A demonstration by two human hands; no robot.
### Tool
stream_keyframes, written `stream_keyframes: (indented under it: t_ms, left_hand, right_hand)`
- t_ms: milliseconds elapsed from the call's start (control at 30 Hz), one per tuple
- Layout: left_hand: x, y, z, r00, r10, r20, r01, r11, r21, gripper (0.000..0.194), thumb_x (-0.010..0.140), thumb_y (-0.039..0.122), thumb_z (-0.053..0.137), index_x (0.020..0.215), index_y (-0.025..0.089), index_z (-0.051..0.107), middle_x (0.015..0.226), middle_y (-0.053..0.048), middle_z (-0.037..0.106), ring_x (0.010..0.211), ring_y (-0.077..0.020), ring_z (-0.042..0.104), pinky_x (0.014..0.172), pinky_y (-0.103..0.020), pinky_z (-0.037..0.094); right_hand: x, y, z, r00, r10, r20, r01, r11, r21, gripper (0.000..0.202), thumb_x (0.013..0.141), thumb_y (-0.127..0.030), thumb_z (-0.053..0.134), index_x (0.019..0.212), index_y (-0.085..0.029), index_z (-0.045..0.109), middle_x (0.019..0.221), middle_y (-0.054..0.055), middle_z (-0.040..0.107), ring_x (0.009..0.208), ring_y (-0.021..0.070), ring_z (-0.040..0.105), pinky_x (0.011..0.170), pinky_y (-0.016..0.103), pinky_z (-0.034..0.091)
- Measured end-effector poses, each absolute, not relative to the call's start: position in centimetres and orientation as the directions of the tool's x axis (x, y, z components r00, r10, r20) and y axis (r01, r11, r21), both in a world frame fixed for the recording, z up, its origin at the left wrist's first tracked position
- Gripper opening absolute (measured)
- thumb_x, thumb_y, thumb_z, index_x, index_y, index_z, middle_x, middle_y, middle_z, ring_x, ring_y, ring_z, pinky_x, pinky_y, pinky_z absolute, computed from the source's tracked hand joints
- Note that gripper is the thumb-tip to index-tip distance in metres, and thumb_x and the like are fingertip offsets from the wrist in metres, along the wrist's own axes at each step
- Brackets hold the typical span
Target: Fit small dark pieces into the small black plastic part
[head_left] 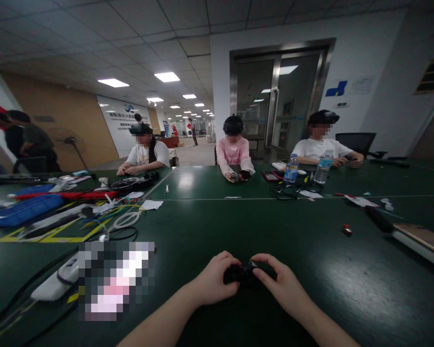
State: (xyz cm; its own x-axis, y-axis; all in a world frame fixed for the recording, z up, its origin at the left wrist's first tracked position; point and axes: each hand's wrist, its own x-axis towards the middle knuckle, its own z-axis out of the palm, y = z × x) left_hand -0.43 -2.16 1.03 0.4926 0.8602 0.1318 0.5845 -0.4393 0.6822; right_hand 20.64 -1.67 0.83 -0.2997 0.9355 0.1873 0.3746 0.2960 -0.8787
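Observation:
Low in the middle of the head view, a small black object (243, 273) is held between both hands, just above the dark green table (210, 226). Its kind cannot be made out; it looks dark and elongated. My left hand (216, 276) curls around its left end, with the thumb below and fingers above. My right hand (279, 282) pinches the right end between thumb and index finger, where a small greyish part shows. The hands cover much of the object.
A white power strip (54, 284), a blurred-out bright patch (117, 282), cables (126, 220) and a blue tray (25, 210) lie left. Water bottles (291, 168) stand farther back. A small red item (346, 230) lies right. Three people with headsets sit opposite.

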Motion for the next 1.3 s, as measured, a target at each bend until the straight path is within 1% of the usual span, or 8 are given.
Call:
stream_keyframes:
  t_ms: [200,333,433,567,767,933,1067,1300]
  left_hand:
    - [-0.7,-2.2,1.1,0.491,0.865,0.105,0.576,-0.412,0.705,0.037,0.070,0.018,0.062,0.107,0.022,0.056,0.106,-0.005,0.051,0.097,-0.0200,0.051,0.085,-0.031,0.044]
    - [-0.6,-2.3,1.3,0.494,0.863,0.106,0.579,-0.417,0.700,0.038,0.071,0.018,0.062,0.108,0.022,0.055,0.107,-0.005,0.051,0.099,-0.0208,0.051,0.086,-0.033,0.043]
    - [-0.6,-2.3,1.5,0.495,0.863,0.106,0.578,-0.417,0.701,0.039,0.071,0.019,0.062,0.108,0.023,0.054,0.108,-0.005,0.051,0.100,-0.0213,0.050,0.086,-0.033,0.043]
    - [-0.7,-2.4,1.5,0.495,0.862,0.110,0.570,-0.418,0.708,0.039,0.071,0.019,0.062,0.109,0.023,0.053,0.109,-0.005,0.052,0.101,-0.0211,0.050,0.086,-0.032,0.043]
    - [-0.6,-2.5,1.9,0.506,0.858,0.089,0.587,-0.418,0.693,0.038,0.073,0.019,0.060,0.110,0.022,0.053,0.109,-0.005,0.052,0.101,-0.0216,0.050,0.087,-0.034,0.042]
    - [-0.7,-2.4,1.8,0.504,0.857,0.104,0.591,-0.430,0.682,0.038,0.072,0.018,0.060,0.109,0.022,0.054,0.109,-0.006,0.052,0.102,-0.0222,0.050,0.089,-0.035,0.041]
    - [-0.7,-2.5,2.0,0.510,0.855,0.100,0.591,-0.432,0.682,0.039,0.072,0.019,0.061,0.110,0.022,0.053,0.109,-0.005,0.052,0.102,-0.0222,0.050,0.089,-0.035,0.041]
    - [-0.7,-2.6,2.2,0.497,0.864,0.082,0.606,-0.414,0.680,0.040,0.070,0.019,0.063,0.109,0.023,0.053,0.107,-0.005,0.054,0.099,-0.0224,0.050,0.087,-0.036,0.042]
  right_hand:
    - [21.8,-1.0,0.4,-0.193,0.961,0.196,0.325,0.251,-0.912,0.030,0.079,-0.036,0.056,0.106,-0.024,0.060,0.106,0.005,0.065,0.104,0.0233,0.057,0.095,0.041,0.042]
    - [22.3,-0.7,0.4,-0.130,0.977,0.169,0.215,0.194,-0.957,0.040,0.078,-0.043,0.057,0.113,-0.025,0.057,0.112,0.006,0.064,0.107,0.0244,0.056,0.094,0.041,0.044]
    - [22.5,-0.8,0.9,-0.102,0.983,0.155,0.142,0.168,-0.975,0.043,0.075,-0.047,0.059,0.110,-0.024,0.060,0.109,0.007,0.065,0.106,0.0258,0.057,0.093,0.042,0.045]
    - [22.6,-0.8,1.2,-0.037,0.988,0.147,0.107,0.150,-0.983,0.044,0.072,-0.050,0.061,0.107,-0.023,0.061,0.104,0.008,0.067,0.102,0.0268,0.059,0.091,0.042,0.046]
    - [23.0,-0.6,0.7,0.069,0.990,0.125,0.052,0.121,-0.991,0.043,0.073,-0.050,0.060,0.106,-0.023,0.062,0.102,0.007,0.066,0.097,0.0267,0.059,0.089,0.043,0.046]
    - [23.1,-0.4,0.5,0.126,0.981,0.144,0.005,0.145,-0.989,0.039,0.071,-0.047,0.062,0.102,-0.023,0.063,0.098,0.007,0.067,0.094,0.0260,0.060,0.087,0.042,0.047]
    - [23.0,-0.4,0.5,0.132,0.981,0.140,0.006,0.140,-0.990,0.039,0.071,-0.047,0.062,0.101,-0.022,0.064,0.097,0.006,0.068,0.093,0.0260,0.061,0.085,0.042,0.048]
    - [23.0,-0.5,0.5,0.102,0.989,0.109,0.009,0.109,-0.994,0.039,0.072,-0.045,0.061,0.104,-0.023,0.061,0.101,0.007,0.066,0.097,0.0260,0.059,0.089,0.043,0.046]
